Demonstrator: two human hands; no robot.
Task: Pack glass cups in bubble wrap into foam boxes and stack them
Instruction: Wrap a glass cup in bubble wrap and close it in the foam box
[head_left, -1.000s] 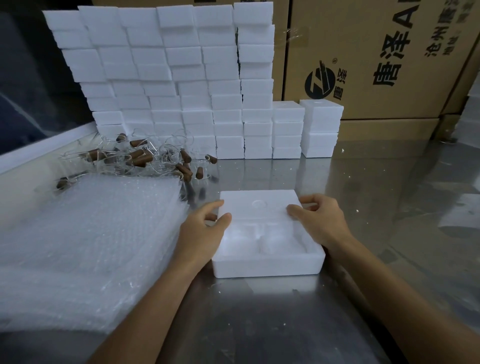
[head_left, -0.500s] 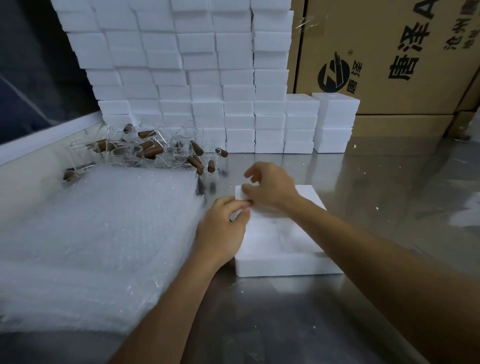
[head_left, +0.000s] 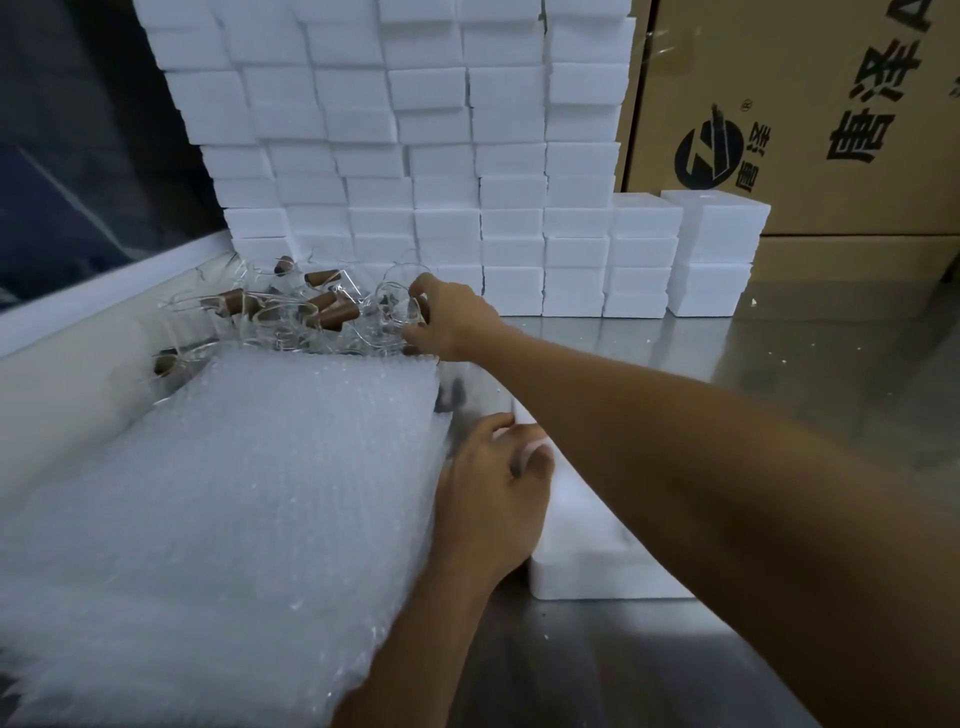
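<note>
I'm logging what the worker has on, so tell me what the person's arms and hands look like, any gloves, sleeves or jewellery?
Both forearms are bare with no sleeves in view. The left hand and right hand wear no gloves, and no rings, watch or bracelet show.
</note>
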